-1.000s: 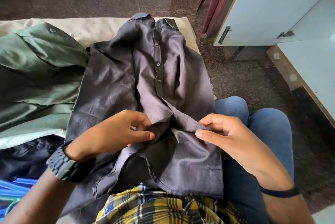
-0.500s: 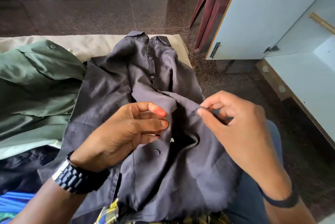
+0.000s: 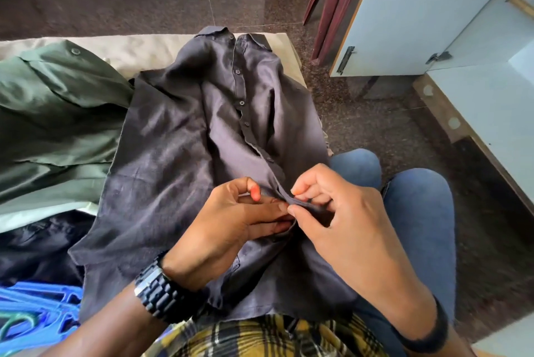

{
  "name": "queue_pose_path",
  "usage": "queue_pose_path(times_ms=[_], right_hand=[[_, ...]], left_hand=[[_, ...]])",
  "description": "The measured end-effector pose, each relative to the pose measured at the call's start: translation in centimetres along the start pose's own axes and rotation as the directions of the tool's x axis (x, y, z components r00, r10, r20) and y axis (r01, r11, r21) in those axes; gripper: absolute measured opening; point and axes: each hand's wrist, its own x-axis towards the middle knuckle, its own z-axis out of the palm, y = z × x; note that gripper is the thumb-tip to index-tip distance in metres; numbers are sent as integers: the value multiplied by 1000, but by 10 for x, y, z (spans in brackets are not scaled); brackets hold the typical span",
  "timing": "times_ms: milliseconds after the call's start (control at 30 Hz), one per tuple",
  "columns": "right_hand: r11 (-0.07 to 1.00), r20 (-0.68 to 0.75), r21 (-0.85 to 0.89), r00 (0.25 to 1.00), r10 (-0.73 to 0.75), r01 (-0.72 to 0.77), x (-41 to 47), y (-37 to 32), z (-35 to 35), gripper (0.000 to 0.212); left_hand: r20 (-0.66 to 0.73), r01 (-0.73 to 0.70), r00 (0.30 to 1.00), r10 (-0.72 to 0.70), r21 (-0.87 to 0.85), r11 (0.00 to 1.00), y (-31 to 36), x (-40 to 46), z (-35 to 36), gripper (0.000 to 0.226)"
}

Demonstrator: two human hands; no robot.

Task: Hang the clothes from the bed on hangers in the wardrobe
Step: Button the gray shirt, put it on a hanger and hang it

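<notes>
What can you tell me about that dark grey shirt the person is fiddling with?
The dark grey shirt looks like thin, creased woven cloth, with a collar at the far end and small dark buttons down its placket. It lies front up across the bed and the person's lap, beside a green garment. The left hand and right hand pinch the placket edges together low down.

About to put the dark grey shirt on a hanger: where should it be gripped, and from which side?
Grip the dark grey shirt at its shoulders, just beside the collar, coming from the far end of the bed. It lies flat with the collar pointing away, so lifting there probably lets it hang straight. The left hand and right hand are both pinching the lower button placket.
</notes>
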Motion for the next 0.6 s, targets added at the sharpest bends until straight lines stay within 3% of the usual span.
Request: queue_pose_path(times_ms=[233,600], right_hand=[[991,-22,102,995,92,-90,0,4,2,23],[899,49,378,974,221,-223,-2,7,2,21]], left_hand=[[11,111,994,-110,-87,990,1,1,-5,30],[-97,-40,995,32,-74,996,-1,2,0,37]])
